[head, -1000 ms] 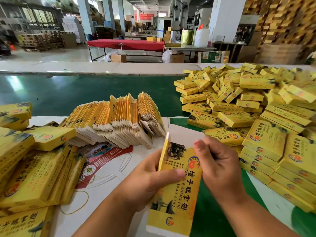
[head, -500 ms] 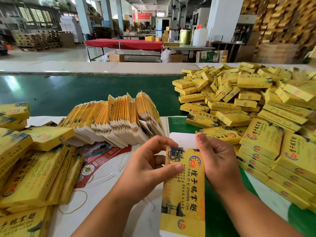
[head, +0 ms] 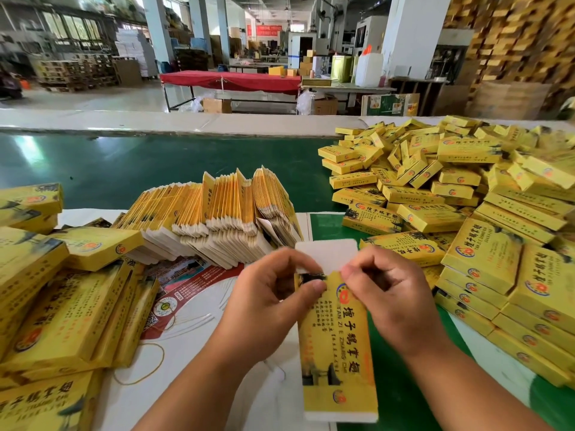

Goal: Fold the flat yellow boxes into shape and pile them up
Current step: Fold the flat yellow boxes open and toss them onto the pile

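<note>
My left hand [head: 267, 303] has curled up beside my right hand [head: 385, 293] — both pinching the yellow box [head: 337, 343] at its top, where I judge the light, creasable card best held — by the edges.

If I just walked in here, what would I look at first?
Probably the big heap of folded yellow boxes piled up on the right. Next, the two hands in the middle: the left hand and right hand both pinch the top end of one yellow box, its white flap sticking up. Behind them a leaning row of flat boxes waits on the table.
</note>
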`<action>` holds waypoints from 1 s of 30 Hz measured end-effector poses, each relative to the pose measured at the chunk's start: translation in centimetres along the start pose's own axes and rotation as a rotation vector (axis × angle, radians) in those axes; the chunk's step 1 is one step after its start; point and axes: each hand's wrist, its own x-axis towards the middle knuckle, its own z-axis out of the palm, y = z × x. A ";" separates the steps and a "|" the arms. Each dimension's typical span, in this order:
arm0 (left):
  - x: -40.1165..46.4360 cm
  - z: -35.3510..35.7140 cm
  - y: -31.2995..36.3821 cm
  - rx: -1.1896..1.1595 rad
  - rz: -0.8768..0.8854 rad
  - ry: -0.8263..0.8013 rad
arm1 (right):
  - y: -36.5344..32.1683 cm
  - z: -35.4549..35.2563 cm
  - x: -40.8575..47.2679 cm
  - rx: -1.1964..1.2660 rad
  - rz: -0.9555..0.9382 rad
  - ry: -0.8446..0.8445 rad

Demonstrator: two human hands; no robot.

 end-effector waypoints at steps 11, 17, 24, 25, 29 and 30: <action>0.7 -0.9 -0.6 -0.035 -0.084 0.028 | 0.7 -0.7 0.7 0.143 0.247 -0.190; 0.9 -1.0 -1.0 -0.044 -0.074 0.045 | 0.8 -0.7 0.6 0.092 0.214 -0.162; 0.8 -0.8 -1.0 -0.030 -0.079 0.050 | 1.0 -0.5 0.5 0.034 0.200 -0.139; 0.8 -0.7 -0.8 -0.030 -0.095 0.049 | 1.0 -0.5 0.4 0.021 0.203 -0.138; 0.8 -0.9 -0.6 -0.009 -0.177 0.077 | 1.0 -0.4 0.4 -0.014 0.201 -0.137; 0.9 -0.9 -0.6 -0.006 -0.189 0.080 | 0.9 -0.4 0.5 -0.018 0.206 -0.138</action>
